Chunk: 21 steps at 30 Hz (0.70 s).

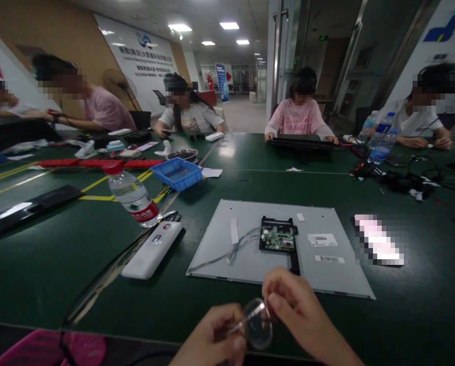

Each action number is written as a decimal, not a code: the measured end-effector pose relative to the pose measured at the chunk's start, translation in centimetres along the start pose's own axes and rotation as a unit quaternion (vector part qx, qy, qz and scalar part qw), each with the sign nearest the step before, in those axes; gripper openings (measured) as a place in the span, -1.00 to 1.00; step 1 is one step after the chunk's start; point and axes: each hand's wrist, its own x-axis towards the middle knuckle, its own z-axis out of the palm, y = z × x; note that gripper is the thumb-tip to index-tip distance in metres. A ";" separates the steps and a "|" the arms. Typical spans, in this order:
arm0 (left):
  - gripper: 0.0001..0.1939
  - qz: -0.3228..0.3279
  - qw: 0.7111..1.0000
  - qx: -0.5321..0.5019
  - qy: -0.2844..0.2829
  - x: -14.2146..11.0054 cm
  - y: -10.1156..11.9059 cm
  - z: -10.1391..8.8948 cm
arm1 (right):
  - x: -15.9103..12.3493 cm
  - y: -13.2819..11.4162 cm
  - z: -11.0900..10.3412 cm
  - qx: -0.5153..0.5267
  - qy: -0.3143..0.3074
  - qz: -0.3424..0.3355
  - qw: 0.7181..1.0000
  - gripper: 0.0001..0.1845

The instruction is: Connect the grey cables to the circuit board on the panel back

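Note:
My left hand point(212, 338) and my right hand point(299, 315) meet at the bottom of the view, just in front of the table's near edge. Both are closed in a pinch on a small clear round piece, like a roll of transparent tape point(258, 325), held between them. Beyond my hands a grey metal panel point(319, 269) lies flat on the green table point(60, 264). A small green circuit board point(278, 239) in a black frame sits on the panel, with thin wires point(235, 249) running left from it.
A white oblong device point(153, 250) and a red-capped water bottle point(130, 195) lie left of the panel, a blue tray point(179, 174) behind them. Several other people sit round the far and left sides with keyboards, bottles and cables. Pink fabric point(48, 348) shows at bottom left.

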 end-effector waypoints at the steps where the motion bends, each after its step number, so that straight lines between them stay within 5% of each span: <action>1: -0.53 -0.007 0.998 0.043 0.052 0.3 1.0 -1.3 | 0.7 -0.1 -0.9 0.021 0.003 0.021 1.000 -0.70; 3: -0.57 0.004 0.961 0.189 0.202 1.0 3.1 -4.6 | 1.8 0.4 -3.0 0.007 0.022 0.031 0.999 -0.64; 4: -0.59 0.012 0.913 0.279 0.299 1.3 4.0 -6.4 | 2.2 0.9 -4.1 -0.011 0.026 0.041 0.999 -0.62; 6: -0.62 -0.022 0.764 0.468 0.444 2.0 4.9 -9.9 | 2.9 2.5 -6.2 -0.046 0.019 0.052 0.997 -0.60; 7: -0.64 -0.054 0.689 0.548 0.471 2.3 4.9 -11.3 | 3.2 3.4 -7.1 -0.063 0.017 0.058 0.996 -0.59; 9: -0.68 -0.089 0.612 0.651 0.441 3.0 4.3 -13.4 | 3.5 5.3 -8.4 -0.086 0.028 0.069 0.993 -0.58; 12: -0.68 -0.122 0.559 0.722 0.388 3.9 3.0 -14.5 | 3.7 7.4 -9.4 -0.123 0.064 0.079 0.987 -0.59; 15: -0.66 -0.144 0.530 0.736 0.395 4.6 2.2 -14.2 | 3.8 8.3 -9.8 -0.156 0.090 0.075 0.981 -0.60; 19: -0.64 -0.165 0.513 0.729 0.423 5.2 2.1 -13.5 | 3.6 8.2 -10.6 -0.203 0.124 0.059 0.970 -0.63; 21: -0.63 -0.170 0.527 0.714 0.429 5.5 2.2 -13.4 | 3.5 8.1 -11.3 -0.216 0.149 0.056 0.963 -0.64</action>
